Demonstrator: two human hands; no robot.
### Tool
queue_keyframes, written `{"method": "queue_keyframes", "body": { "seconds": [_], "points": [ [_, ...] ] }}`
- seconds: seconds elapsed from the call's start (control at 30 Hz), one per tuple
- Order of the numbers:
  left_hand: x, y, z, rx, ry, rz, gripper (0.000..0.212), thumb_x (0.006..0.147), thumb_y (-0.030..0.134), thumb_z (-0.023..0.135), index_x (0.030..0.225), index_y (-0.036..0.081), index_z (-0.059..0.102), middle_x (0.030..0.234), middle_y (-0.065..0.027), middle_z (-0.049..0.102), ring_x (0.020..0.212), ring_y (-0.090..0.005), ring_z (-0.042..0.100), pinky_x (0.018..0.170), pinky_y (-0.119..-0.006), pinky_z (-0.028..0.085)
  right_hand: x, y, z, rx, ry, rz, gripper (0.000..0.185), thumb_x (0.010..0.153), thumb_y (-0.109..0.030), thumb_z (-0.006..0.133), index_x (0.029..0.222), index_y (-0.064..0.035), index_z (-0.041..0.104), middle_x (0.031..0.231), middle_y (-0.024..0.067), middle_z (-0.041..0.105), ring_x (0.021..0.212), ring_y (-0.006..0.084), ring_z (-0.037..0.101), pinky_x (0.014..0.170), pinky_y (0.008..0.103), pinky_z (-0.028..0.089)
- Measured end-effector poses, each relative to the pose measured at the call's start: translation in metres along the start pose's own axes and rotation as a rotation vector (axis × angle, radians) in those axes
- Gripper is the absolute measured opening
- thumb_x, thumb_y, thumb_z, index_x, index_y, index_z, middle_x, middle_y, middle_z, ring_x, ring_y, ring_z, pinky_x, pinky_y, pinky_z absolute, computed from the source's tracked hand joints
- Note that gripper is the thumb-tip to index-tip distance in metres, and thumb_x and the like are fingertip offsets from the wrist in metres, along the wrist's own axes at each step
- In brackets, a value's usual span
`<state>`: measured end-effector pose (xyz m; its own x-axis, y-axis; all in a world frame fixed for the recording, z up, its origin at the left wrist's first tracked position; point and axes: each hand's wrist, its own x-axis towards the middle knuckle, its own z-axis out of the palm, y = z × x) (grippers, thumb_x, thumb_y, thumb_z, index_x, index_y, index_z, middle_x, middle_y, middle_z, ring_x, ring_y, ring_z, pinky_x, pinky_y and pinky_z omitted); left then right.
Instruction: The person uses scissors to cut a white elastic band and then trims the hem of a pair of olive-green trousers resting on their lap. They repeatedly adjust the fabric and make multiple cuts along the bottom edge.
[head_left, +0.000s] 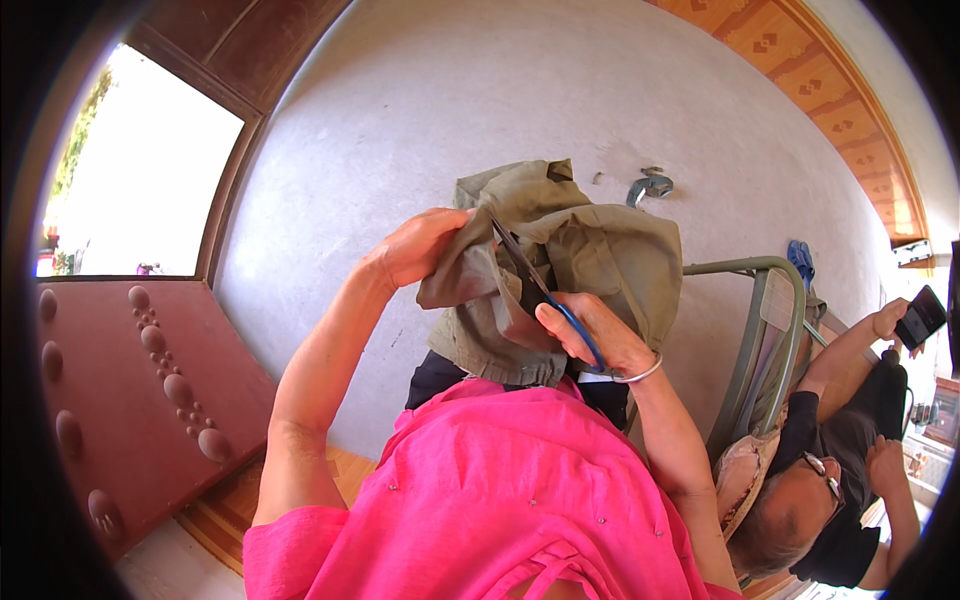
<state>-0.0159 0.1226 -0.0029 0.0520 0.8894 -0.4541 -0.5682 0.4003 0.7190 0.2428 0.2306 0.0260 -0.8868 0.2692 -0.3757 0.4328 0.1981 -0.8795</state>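
An olive-green cloth garment (615, 247) lies bunched over my lap, its folds hanging loose and its gathered waistband-like edge (517, 367) nearest my body. My left hand (424, 244) pinches a fold of it on the left side. In my right hand (600, 330) is a pair of scissors (529, 270) with blue handles. The dark blades point up and left into the cloth, close to the fold that my left fingers hold. Whether the blades are apart is hard to see, and part of the handle is hidden by my fingers.
A grey-green cloth strip (651, 187) and small scraps lie on the pale floor (375, 150). To my right stands a metal-framed chair (772, 315), with a seated person (840, 450) holding a phone (921, 319). Blue slippers (800, 262) lie beyond. A studded red door (150, 405) is left.
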Motion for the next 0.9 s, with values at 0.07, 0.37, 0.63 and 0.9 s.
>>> {"method": "queue_keyframes", "body": {
  "seconds": [0.07, 0.37, 0.63, 0.9],
  "points": [
    [-0.003, 0.004, 0.005, 0.090, 0.123, 0.006, 0.029, 0.101, 0.026, 0.049, 0.106, 0.000, 0.061, 0.101, -0.0066, 0.065, 0.093, -0.0134, 0.061, 0.084, -0.030, 0.050, 0.001, 0.006, -0.001, 0.078, -0.068, 0.022, 0.054, 0.098, -0.052, 0.047, 0.078, -0.0028, 0.052, 0.065, -0.0017, 0.047, 0.057, 0.0090, 0.042, 0.052, 0.0269, 0.037],
    [-0.019, 0.005, 0.007, 0.065, 0.228, 0.281, 0.011, 0.092, 0.018, 0.065, 0.092, 0.011, 0.057, 0.083, 0.0068, 0.057, 0.075, -0.0017, 0.051, 0.061, -0.019, 0.040, 0.007, -0.012, 0.000, 0.032, -0.098, 0.005, 0.060, 0.100, -0.051, 0.042, 0.080, 0.0044, 0.052, 0.062, 0.0136, 0.043, 0.061, 0.0208, 0.044, 0.061, 0.0383, 0.040],
    [-0.025, 0.000, 0.002, 0.169, 0.206, 0.299, 0.010, 0.092, 0.015, 0.064, 0.092, 0.011, 0.056, 0.083, 0.0056, 0.059, 0.076, -0.0022, 0.051, 0.065, -0.021, 0.038, 0.015, -0.029, -0.002, 0.004, -0.104, 0.016, 0.061, 0.101, -0.050, 0.041, 0.077, 0.0052, 0.052, 0.063, 0.0180, 0.048, 0.060, 0.0240, 0.043, 0.062, 0.0399, 0.041],
    [-0.025, -0.003, -0.001, 0.175, 0.186, 0.281, 0.009, 0.094, 0.014, 0.063, 0.095, 0.009, 0.056, 0.087, 0.0042, 0.061, 0.080, -0.0035, 0.054, 0.071, -0.022, 0.042, 0.020, -0.019, -0.001, -0.035, -0.060, -0.054, 0.064, 0.100, -0.051, 0.042, 0.075, 0.0058, 0.054, 0.062, 0.0224, 0.046, 0.056, 0.0312, 0.044, 0.060, 0.0422, 0.042]
  ]
}}
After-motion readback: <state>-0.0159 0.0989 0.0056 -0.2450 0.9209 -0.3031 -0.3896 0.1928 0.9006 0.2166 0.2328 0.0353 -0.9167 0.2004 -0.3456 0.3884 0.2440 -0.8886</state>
